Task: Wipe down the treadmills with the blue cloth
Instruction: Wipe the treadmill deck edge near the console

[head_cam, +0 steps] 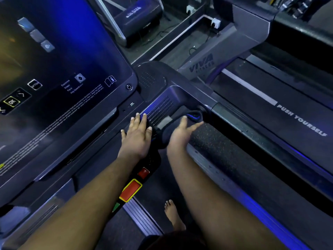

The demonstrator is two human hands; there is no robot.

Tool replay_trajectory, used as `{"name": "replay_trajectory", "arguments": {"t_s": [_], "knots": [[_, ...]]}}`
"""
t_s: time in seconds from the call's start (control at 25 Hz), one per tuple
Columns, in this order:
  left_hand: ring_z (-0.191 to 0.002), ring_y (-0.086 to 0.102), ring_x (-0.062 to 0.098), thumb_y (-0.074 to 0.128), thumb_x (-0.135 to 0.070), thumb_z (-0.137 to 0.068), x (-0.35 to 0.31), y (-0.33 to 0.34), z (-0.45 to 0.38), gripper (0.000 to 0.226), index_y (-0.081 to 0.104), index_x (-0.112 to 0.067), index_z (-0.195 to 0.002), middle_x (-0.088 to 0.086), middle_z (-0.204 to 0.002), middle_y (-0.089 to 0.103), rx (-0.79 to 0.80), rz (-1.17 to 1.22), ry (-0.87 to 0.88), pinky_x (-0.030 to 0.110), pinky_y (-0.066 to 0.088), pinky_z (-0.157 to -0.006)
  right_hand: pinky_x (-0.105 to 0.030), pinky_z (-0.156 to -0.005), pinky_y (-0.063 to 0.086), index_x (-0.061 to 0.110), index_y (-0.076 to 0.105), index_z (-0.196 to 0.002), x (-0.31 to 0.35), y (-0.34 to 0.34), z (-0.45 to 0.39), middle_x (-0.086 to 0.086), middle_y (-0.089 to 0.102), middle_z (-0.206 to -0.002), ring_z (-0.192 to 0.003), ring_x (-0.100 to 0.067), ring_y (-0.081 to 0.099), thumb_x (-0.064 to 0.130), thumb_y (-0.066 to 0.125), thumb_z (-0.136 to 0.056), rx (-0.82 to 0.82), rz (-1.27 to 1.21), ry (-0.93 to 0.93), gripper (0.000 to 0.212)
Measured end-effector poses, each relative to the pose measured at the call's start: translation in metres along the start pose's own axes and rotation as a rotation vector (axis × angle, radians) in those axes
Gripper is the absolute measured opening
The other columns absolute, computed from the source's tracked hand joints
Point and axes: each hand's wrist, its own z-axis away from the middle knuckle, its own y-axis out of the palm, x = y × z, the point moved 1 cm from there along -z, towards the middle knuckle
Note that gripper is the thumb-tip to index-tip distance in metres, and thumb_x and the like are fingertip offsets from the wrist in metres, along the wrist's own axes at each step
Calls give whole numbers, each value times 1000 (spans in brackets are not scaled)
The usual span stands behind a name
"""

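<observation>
The dark blue cloth [194,116], with a brighter blue edge, is bunched on the right corner of the treadmill console [162,98], where the handrail begins. My right hand [180,134] lies on top of it, thumb up and fingers stretched to the right, pressing it down; the hand is blurred. My left hand [137,136] rests flat on the console beside the speaker grille [160,110], fingers spread and holding nothing. The two hands are close together but do not touch.
The big lit touchscreen [54,69] fills the left. A red and yellow stop button [130,190] sits below my left forearm. The padded handrail [221,150] runs to the lower right. A second treadmill [270,98] stands on the right. My bare foot [173,213] is on the belt.
</observation>
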Motion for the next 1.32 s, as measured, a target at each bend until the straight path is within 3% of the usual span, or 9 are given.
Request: {"name": "replay_trajectory", "arguments": {"t_s": [0.2, 0.28, 0.36, 0.48, 0.6, 0.76, 0.96, 1.16, 1.32], "knots": [[-153, -6, 16, 27, -38, -106, 1, 0, 0, 58, 7, -25, -158, -3, -167, -2, -4, 25, 3, 60, 0, -120, -58, -118, 14, 21, 6, -158, -17, 6, 23, -40, -12, -155, -144, -58, 8, 56, 46, -93, 208, 972, -334, 84], [-153, -5, 15, 27, -38, -106, 1, -1, 1, 58, 6, -25, -158, -3, -167, -2, -5, 37, 10, 61, 0, -120, -65, -115, -4, 24, 36, -151, -8, -14, -6, -21, 17, -162, -150, -46, 6, 60, 34, -92, 259, 1229, -787, 69], [-153, -5, 16, 26, -38, -106, 1, 0, 3, 58, 6, -25, -158, -3, -167, -2, -19, 33, 31, 61, 1, -120, -65, -118, 2, 24, 67, -121, 13, -25, -42, -5, 61, -134, -142, -30, 38, 59, 32, -90, 401, 1303, -1129, 58], [-153, -6, 16, 25, -39, -106, 2, -1, 2, 58, 5, -26, -158, -3, -167, -3, -15, 39, 35, 61, 0, -120, -52, -115, 24, 22, 74, -85, 30, -10, -45, 3, 72, -90, -105, -22, 62, 57, 32, -90, 320, 1310, -1029, 55], [-153, -6, 16, 24, -40, -106, 2, -1, 1, 58, 4, -26, -158, -3, -167, -3, -9, 33, 29, 61, -1, -119, -53, -118, 15, 33, 70, -107, -5, -13, -4, 11, 65, -113, -119, -17, 51, 54, 41, -92, 252, 1159, -1061, 39], [-153, -6, 16, 24, -40, -106, 3, 0, 1, 57, 5, -26, -158, -3, -167, -2, -19, 41, 40, 61, -1, -118, -49, -113, 26, 30, 68, -114, 14, -35, -51, 5, 66, -112, -117, -20, 55, 64, 35, -90, 588, 1321, -1315, 53], [-153, -6, 17, 22, -41, -106, 3, -1, 3, 57, 4, -26, -158, -2, -167, -3, -20, 37, 41, 62, -1, -119, -54, -115, 23, 26, 70, -95, 18, -20, -38, 8, 68, -102, -115, -21, 55, 60, 34, -94, 299, 1360, -1072, 50], [-153, -8, 15, 20, -43, -106, 2, -2, 4, 58, 1, -26, -158, -3, -167, -6, -13, 43, 44, 61, -2, -119, -51, -118, 16, 31, 59, -128, 15, -38, -23, 9, 60, -128, -131, -19, 46, 67, 25, -95, 629, 1370, -1193, 59], [-153, -10, 15, 18, -44, -105, 2, -2, 3, 59, -1, -26, -158, -4, -167, -8, 2, 32, 30, 60, -3, -120, -44, -95, 36, 25, 56, -71, 48, -3, -60, 2, 68, -86, -99, -22, 60, 71, 22, -92, 613, 1616, -1037, 62]]}}
